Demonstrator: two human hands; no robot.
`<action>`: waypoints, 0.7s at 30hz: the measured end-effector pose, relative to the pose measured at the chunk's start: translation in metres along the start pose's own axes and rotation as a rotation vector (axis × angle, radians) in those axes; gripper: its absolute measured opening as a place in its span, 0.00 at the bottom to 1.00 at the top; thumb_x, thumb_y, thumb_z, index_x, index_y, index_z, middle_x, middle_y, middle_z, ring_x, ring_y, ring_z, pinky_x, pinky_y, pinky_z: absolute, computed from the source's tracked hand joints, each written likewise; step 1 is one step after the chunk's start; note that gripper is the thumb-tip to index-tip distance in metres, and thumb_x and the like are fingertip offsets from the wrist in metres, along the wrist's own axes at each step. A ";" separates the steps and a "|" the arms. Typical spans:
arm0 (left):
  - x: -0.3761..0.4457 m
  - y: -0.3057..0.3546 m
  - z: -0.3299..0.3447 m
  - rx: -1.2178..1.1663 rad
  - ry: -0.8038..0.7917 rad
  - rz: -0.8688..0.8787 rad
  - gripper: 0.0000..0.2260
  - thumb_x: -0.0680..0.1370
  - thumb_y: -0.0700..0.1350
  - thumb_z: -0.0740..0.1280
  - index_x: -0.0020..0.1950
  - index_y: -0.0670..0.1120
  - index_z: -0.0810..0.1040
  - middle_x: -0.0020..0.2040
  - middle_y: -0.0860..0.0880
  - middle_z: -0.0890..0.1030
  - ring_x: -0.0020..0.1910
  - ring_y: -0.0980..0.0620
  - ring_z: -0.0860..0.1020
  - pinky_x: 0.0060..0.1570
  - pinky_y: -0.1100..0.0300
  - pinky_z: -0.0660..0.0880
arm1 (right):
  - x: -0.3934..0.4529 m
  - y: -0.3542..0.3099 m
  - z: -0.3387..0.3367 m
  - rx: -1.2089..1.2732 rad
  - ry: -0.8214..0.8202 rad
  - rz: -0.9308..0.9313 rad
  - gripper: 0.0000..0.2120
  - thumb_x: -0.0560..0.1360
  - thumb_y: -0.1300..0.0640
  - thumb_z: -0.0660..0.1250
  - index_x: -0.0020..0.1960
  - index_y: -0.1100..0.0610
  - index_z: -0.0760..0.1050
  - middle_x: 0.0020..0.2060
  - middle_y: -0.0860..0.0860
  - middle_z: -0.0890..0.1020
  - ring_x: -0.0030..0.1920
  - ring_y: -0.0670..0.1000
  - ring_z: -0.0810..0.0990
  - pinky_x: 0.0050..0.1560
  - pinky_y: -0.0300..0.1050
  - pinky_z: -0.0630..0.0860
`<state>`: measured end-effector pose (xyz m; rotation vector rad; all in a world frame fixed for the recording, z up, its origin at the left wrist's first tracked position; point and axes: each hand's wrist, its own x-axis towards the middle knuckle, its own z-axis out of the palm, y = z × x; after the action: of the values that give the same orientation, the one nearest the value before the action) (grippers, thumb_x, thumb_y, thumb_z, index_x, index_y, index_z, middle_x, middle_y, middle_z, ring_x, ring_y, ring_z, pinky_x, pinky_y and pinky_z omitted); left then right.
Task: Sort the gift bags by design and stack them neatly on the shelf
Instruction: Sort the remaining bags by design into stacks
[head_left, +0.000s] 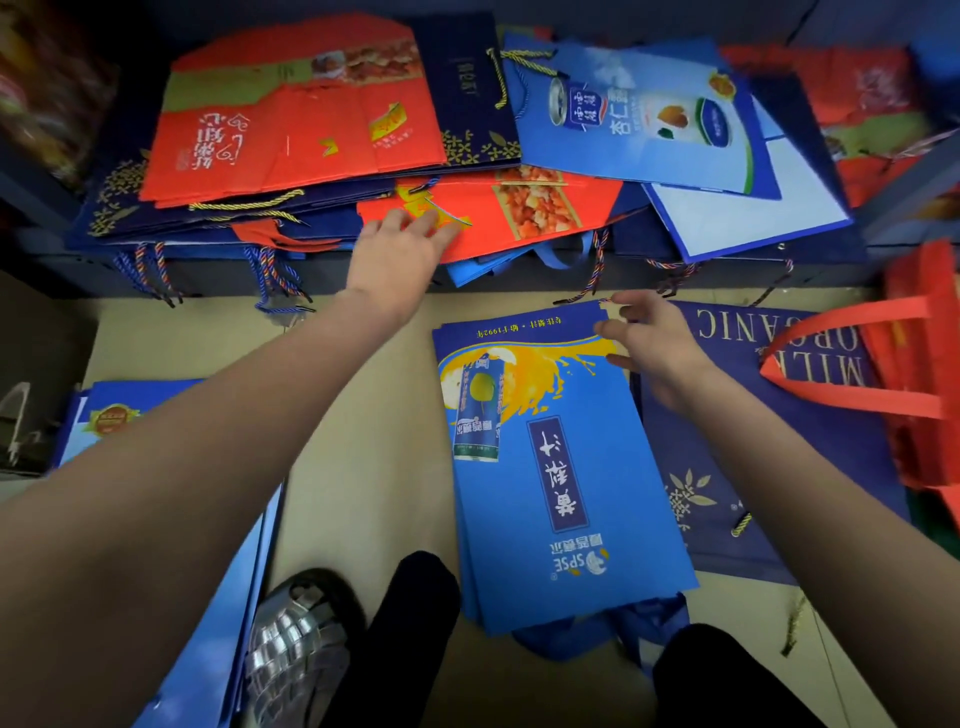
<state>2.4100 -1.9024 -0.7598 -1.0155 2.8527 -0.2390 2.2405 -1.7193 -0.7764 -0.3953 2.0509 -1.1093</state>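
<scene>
While left grip touches red bag, fingers straight, right grip relaxed.

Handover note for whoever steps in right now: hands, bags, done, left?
Left hand: open, fingers reaching onto a red bag in the mixed shelf pile.
Right hand: open, at the top corner of the blue juice bag stack on the floor.
Navy organic-milk bag lies beside that stack; red fabric bags far right.
Done: some floor piles started.
Left: shelf pile unsorted; nothing neatly stacked on it.
</scene>
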 end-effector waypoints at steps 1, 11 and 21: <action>0.004 -0.001 -0.011 -0.019 0.020 -0.028 0.27 0.77 0.34 0.61 0.74 0.52 0.62 0.67 0.42 0.71 0.64 0.40 0.68 0.59 0.49 0.67 | -0.002 -0.001 0.002 0.017 -0.014 0.006 0.21 0.75 0.62 0.68 0.66 0.57 0.68 0.65 0.54 0.68 0.59 0.54 0.72 0.57 0.50 0.76; -0.071 0.075 -0.026 -0.576 -0.107 0.545 0.20 0.80 0.49 0.61 0.72 0.48 0.67 0.69 0.49 0.73 0.63 0.48 0.72 0.59 0.62 0.63 | -0.010 -0.017 -0.014 0.510 -0.003 -0.009 0.17 0.73 0.74 0.61 0.51 0.54 0.72 0.42 0.49 0.81 0.35 0.44 0.81 0.31 0.40 0.79; -0.020 0.040 0.014 -0.438 0.066 0.333 0.25 0.71 0.42 0.57 0.67 0.36 0.72 0.64 0.35 0.74 0.60 0.34 0.74 0.58 0.39 0.72 | -0.016 0.081 -0.110 -0.249 -0.053 0.171 0.22 0.70 0.76 0.65 0.56 0.54 0.71 0.41 0.52 0.83 0.46 0.54 0.77 0.46 0.50 0.74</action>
<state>2.4026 -1.8606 -0.7800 -0.5667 3.1458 0.4022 2.1765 -1.5997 -0.7982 -0.3593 2.1382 -0.7373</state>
